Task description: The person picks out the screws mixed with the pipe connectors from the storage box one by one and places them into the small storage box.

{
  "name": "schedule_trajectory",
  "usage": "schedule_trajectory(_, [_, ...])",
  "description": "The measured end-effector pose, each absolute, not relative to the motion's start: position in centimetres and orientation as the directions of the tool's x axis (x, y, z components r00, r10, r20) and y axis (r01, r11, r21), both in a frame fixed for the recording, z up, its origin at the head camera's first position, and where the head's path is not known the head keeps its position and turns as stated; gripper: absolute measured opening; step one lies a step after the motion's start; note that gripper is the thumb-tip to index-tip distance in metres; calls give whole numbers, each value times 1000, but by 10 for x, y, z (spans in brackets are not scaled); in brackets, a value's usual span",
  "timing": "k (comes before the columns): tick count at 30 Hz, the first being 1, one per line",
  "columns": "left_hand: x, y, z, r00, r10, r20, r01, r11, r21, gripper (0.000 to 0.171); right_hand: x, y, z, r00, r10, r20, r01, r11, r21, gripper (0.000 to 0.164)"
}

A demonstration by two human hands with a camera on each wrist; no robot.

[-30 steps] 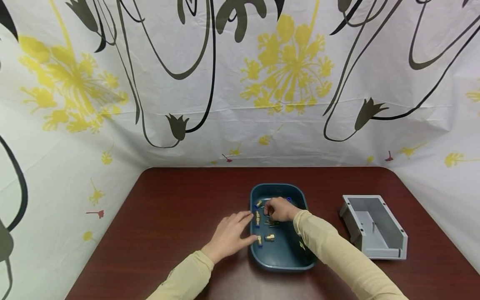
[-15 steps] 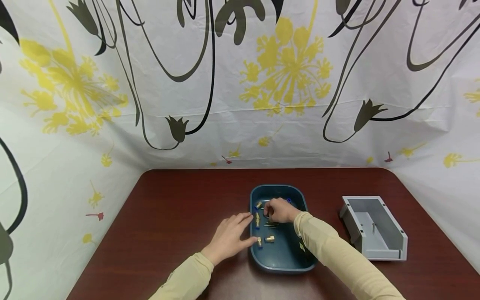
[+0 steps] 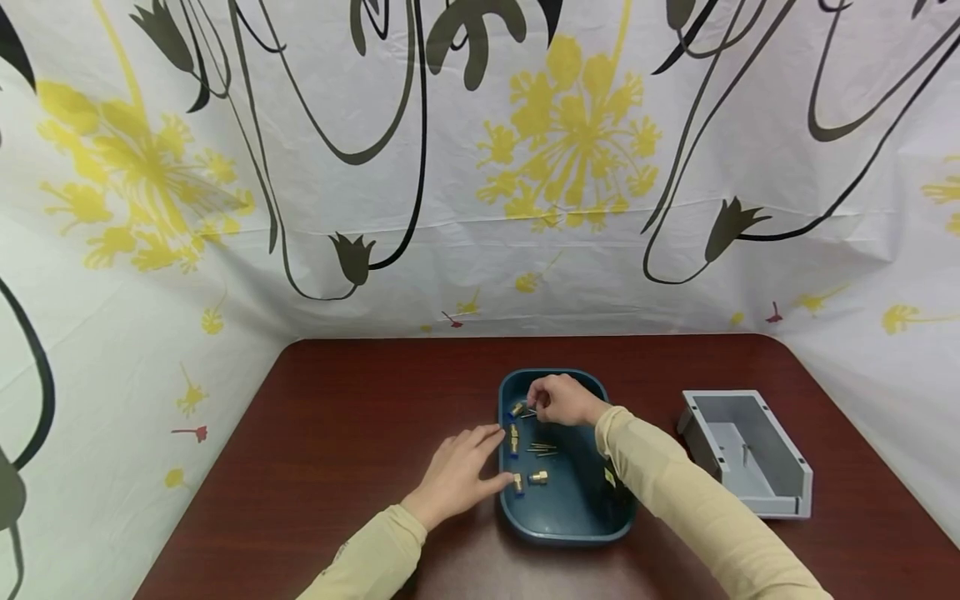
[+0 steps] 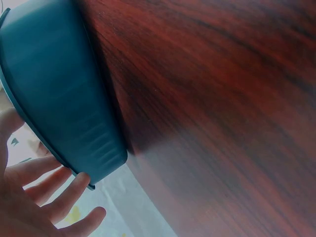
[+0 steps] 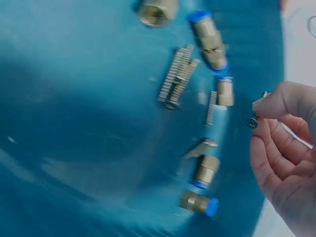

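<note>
A blue-green plastic tray (image 3: 566, 540) holds loose screws (image 3: 542, 450) and several brass fittings (image 3: 537, 477) with blue ends. Over the far part of the tray, my right hand (image 3: 562, 400) pinches a small screw (image 5: 252, 122) between thumb and forefinger, its head showing in the right wrist view. On the tray's left side my left hand (image 3: 456, 477) rests with fingers extended and touching the rim; the left wrist view shows those fingers (image 4: 67, 197) against the tray's outer wall (image 4: 59, 79). My right forearm covers part of the tray's right side.
To the right of the tray stands a grey open box (image 3: 780, 506) with a thin upright pin inside. Both stand on a dark red-brown table (image 3: 360, 400). A patterned white cloth (image 3: 465, 192) hangs behind the table's far edge.
My right hand has lifted and moved slightly toward the tray's far end, a screw in its fingers, uncovering the screws in the tray's middle. The left hand stays where it was.
</note>
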State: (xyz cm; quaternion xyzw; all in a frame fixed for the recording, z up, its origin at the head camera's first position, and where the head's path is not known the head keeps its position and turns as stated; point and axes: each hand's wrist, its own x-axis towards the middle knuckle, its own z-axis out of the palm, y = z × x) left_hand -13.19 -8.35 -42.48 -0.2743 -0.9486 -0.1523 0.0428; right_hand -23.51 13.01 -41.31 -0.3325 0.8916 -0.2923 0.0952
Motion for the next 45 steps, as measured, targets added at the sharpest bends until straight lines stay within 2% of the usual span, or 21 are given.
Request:
schedule_trajectory(9, [-133, -83, -426, -845, 509, 162, 534, 802, 266, 61, -239, 138, -381, -770, -636, 46, -531, 600, -598, 14])
schedule_trajectory(17, [-132, -84, -427, -844, 509, 172, 537, 798, 274, 62, -239, 151, -361, -771, -631, 79, -562, 618, -550, 15])
schedule_trajectory(24, [-131, -83, -427, -843, 505, 186, 538, 800, 266, 61, -238, 171, -346, -797, -597, 93, -541, 635, -551, 15])
schedule_trajectory(34, [-132, -83, -427, -825, 516, 229, 563, 785, 260, 60, -237, 206, -339, -832, -547, 97, -508, 679, -530, 14])
schedule_trajectory(45, [-131, -83, -426, -843, 507, 181, 538, 802, 257, 61, -232, 241, -336, -868, -487, 96, -464, 729, -504, 14])
